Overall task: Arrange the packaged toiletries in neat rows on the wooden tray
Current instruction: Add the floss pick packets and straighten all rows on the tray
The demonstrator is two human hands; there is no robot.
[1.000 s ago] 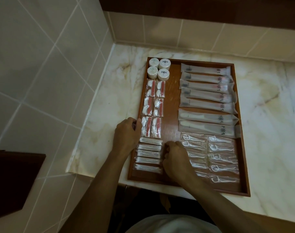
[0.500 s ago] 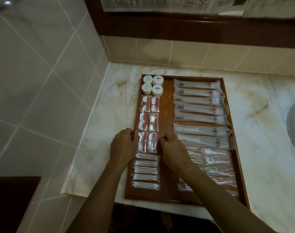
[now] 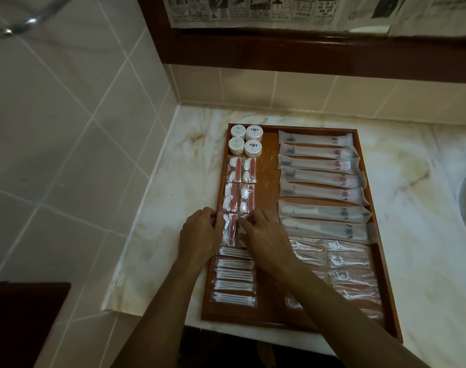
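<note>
Fingers [image 3: 244, 221] of both hands pinch a red-and-white packet [image 3: 232, 229] (centre-left of frame), squaring its row on the wooden tray [image 3: 269, 314]; next likely needs gentle alignment.

We can read no words anywhere. The sheet of black-and-white printed newspaper [image 3: 279, 9] along the top edge carries blocks of print and digits too blurred for us to make out. Two of the small round white jars [image 3: 254, 132] on the rectangular brown wooden tray [image 3: 269, 166] bear a dark emblem, without legible lettering.
</note>
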